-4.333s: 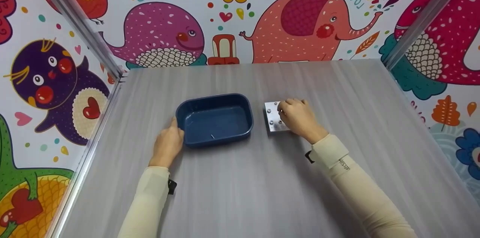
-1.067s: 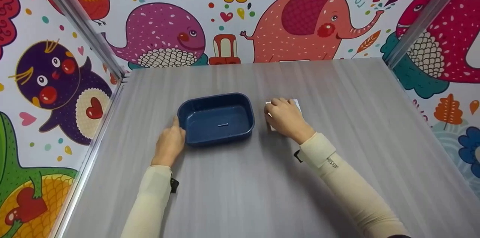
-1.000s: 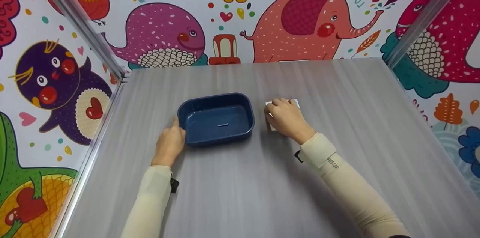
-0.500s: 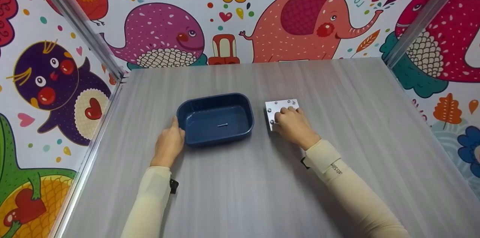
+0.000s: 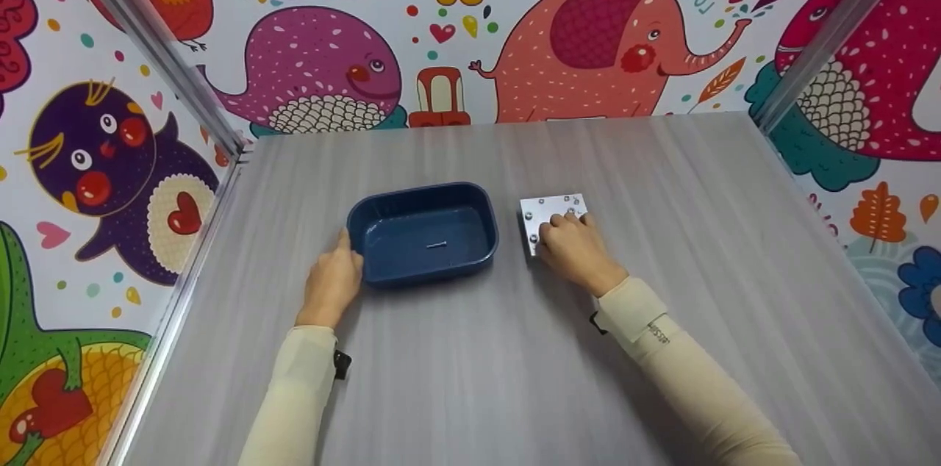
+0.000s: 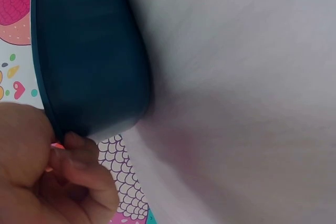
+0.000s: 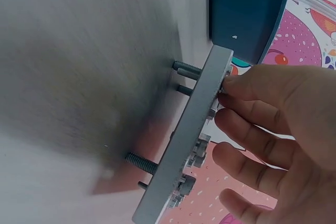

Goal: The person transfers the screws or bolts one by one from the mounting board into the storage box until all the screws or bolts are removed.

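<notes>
On the table a blue rectangular tub (image 5: 423,238) stands left of a square metal plate (image 5: 540,212). One small bolt (image 5: 437,245) lies on the tub's floor. My left hand (image 5: 331,286) grips the tub's left wall, thumb and finger pinching the rim (image 6: 44,87) in the left wrist view. My right hand (image 5: 577,249) is at the plate's near side and covers part of it. In the right wrist view the plate (image 7: 186,135) carries several bolts, whose threaded shanks stick out below. Thumb and index finger pinch a mostly hidden bolt head at one end; the other fingers are loosely curled.
The grey table (image 5: 456,378) has a metal rail (image 5: 169,289) along its left edge. Printed walls with cartoon animals (image 5: 588,54) enclose the back and sides. Metal posts (image 5: 838,40) stand at the back corners.
My right hand has moved from the plate's left part to its near side, uncovering the far bolts. The bolt now lies mid-floor in the tub, unlike 4.3 s ago. My left hand stays put.
</notes>
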`<move>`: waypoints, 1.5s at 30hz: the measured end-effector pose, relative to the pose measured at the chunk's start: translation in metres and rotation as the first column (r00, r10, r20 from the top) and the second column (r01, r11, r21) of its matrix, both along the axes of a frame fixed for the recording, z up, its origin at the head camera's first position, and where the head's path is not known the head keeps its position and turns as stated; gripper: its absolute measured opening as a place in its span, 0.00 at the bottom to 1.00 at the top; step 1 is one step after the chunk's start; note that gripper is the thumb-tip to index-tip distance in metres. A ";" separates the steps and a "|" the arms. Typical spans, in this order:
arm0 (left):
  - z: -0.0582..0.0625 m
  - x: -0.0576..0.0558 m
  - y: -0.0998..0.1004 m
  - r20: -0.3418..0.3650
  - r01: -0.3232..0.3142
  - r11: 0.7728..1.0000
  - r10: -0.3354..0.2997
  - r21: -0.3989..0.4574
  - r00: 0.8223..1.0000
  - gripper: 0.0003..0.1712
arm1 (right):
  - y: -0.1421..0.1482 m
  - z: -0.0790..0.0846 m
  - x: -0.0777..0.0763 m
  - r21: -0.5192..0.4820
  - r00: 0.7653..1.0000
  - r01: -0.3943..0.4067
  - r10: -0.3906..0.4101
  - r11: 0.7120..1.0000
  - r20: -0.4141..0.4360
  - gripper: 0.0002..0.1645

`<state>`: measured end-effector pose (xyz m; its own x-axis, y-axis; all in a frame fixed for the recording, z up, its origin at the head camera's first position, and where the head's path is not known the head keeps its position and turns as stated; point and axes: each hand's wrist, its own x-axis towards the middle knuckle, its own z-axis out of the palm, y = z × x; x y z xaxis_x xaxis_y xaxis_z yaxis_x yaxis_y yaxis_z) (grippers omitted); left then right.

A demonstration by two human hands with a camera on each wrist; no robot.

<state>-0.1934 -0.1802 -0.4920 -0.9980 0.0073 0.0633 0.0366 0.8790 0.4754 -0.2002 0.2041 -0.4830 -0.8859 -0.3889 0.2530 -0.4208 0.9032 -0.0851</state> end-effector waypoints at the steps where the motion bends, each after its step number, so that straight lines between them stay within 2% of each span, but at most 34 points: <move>1: 0.000 0.000 0.000 0.002 -0.003 1.000 0.003 0.000 1.000 0.32 | 0.000 0.000 0.000 -0.001 1.000 0.001 -0.001 1.000 -0.003 0.11; 10: 0.000 0.000 0.001 0.004 0.001 1.000 -0.001 -0.009 1.000 0.32 | 0.000 0.014 0.001 -0.003 0.997 -0.015 0.015 1.000 -0.081 0.08; 18: -0.001 0.000 0.001 -0.050 0.010 0.999 -0.012 -0.030 0.999 0.30 | -0.007 0.030 0.000 -0.030 0.972 -0.080 0.071 0.996 -0.224 0.05; 32: -0.002 0.001 0.001 -0.035 0.005 1.000 -0.006 -0.013 0.999 0.31 | -0.046 0.042 -0.005 -0.112 0.987 -0.136 0.125 0.984 -0.102 0.05; 40: -0.001 0.000 0.001 -0.023 0.013 1.000 -0.014 -0.011 1.000 0.32 | -0.064 0.041 -0.009 -0.097 0.989 -0.144 0.141 0.985 -0.036 0.07; 45: 0.000 0.000 0.000 0.005 0.006 1.000 -0.006 -0.027 1.000 0.32 | -0.065 0.044 -0.011 -0.095 0.988 -0.149 0.145 0.984 -0.049 0.06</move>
